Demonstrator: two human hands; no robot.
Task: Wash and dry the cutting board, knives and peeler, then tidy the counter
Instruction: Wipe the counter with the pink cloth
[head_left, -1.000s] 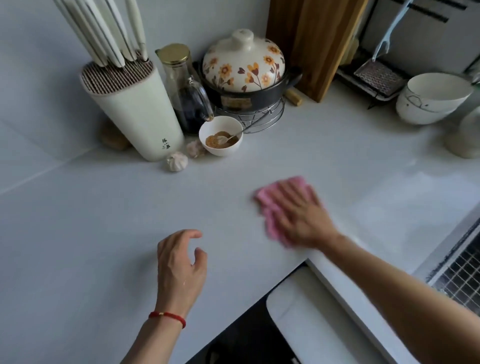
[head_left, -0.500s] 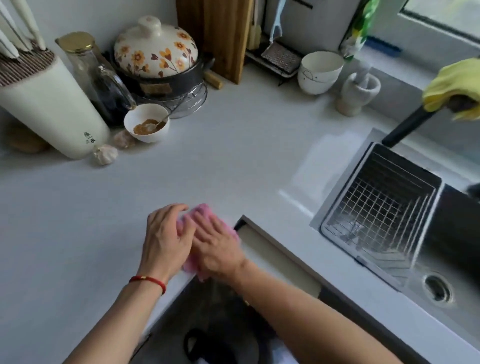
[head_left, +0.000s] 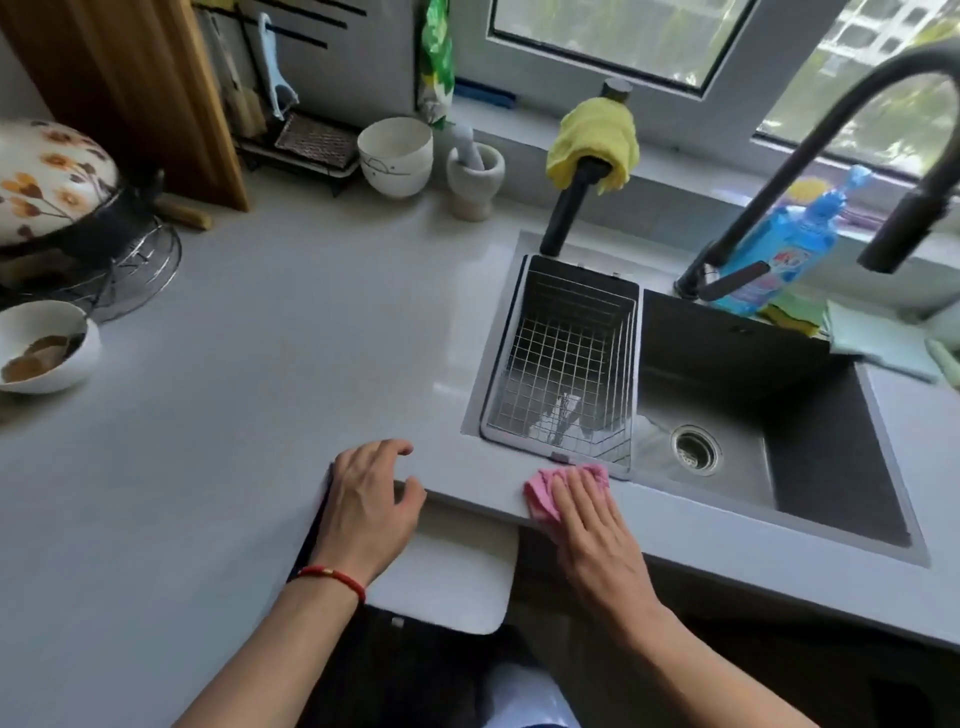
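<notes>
The right hand (head_left: 592, 514) is pressing a pink cloth (head_left: 545, 491) flat, fingers straight, onto the narrow strip of desk (head_left: 291, 364) in front of the sink (head_left: 727, 415). A moment ago both hands were bunched over the cloth further left; now the left hand (head_left: 366, 499) is resting relaxed on the desk edge, holding nothing. The wiping is moving toward the sink, so tidying looks nearly finished. The cutting board (head_left: 130, 88) is standing against the wall, the peeler (head_left: 275, 73) hanging beside it.

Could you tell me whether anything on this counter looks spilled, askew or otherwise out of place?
Nothing stands out. The right hand presses the pink cloth flat on the counter edge before the sink; the left hand rests beside it.
</notes>
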